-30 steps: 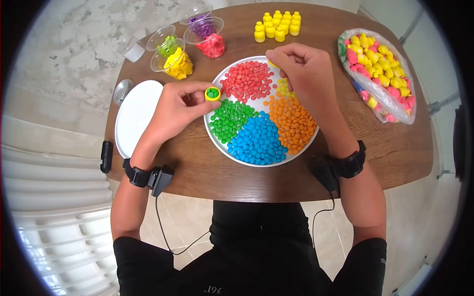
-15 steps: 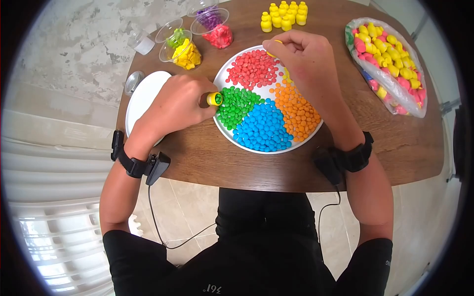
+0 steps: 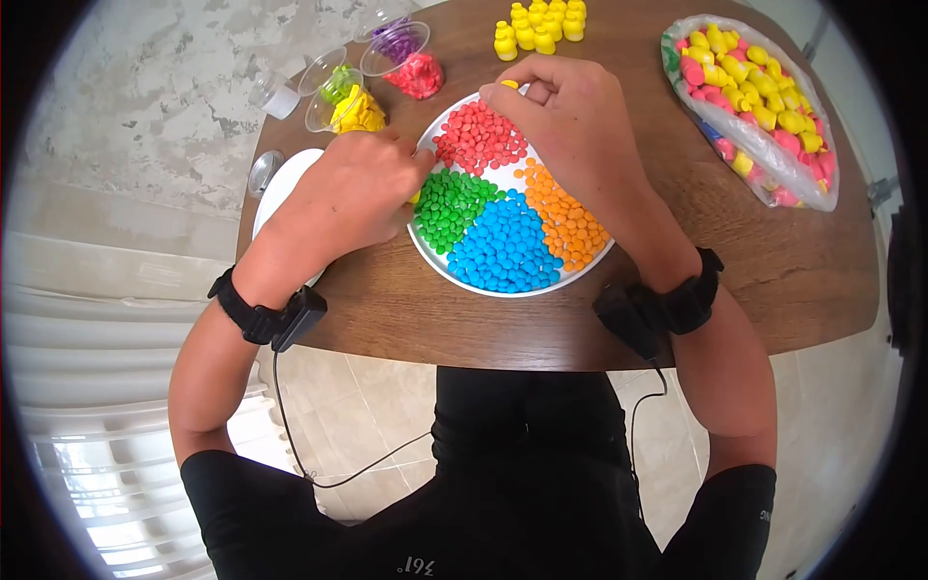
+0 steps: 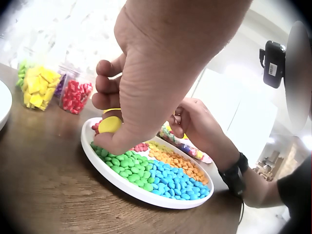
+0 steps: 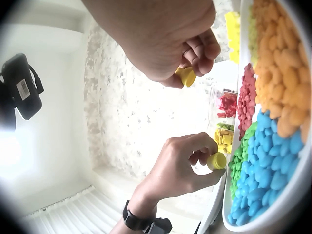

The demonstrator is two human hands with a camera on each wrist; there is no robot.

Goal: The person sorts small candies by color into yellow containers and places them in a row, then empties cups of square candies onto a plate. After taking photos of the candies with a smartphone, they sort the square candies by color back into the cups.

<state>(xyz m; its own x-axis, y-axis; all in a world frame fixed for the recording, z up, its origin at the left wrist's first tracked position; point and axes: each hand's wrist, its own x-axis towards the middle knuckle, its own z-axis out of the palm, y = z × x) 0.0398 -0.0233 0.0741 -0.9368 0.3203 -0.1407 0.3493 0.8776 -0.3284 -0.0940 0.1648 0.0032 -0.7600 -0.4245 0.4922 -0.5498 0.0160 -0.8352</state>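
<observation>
Candies [image 3: 507, 246] in colour piles on a plate [image 3: 495, 177], left hand [image 3: 353, 193] pinching a yellow tub [image 5: 217, 161], right hand [image 3: 575, 121] pinching some yellow bit [image 5: 186, 76] too.

Nearer the body than the right fingers [image 3: 527, 72], "361°" [image 3: 417, 566] stands upside down on a black shirt [image 3: 503, 512]. Behind and right of those fingers, its sleeve [image 3: 720, 517] shows partial letters, apparently "NG" [image 3: 766, 515]. Above and right of the left fingers [image 4: 108, 83], a black device [image 4: 275, 56] bears a white label [image 4: 271, 69], unreadably small.
</observation>
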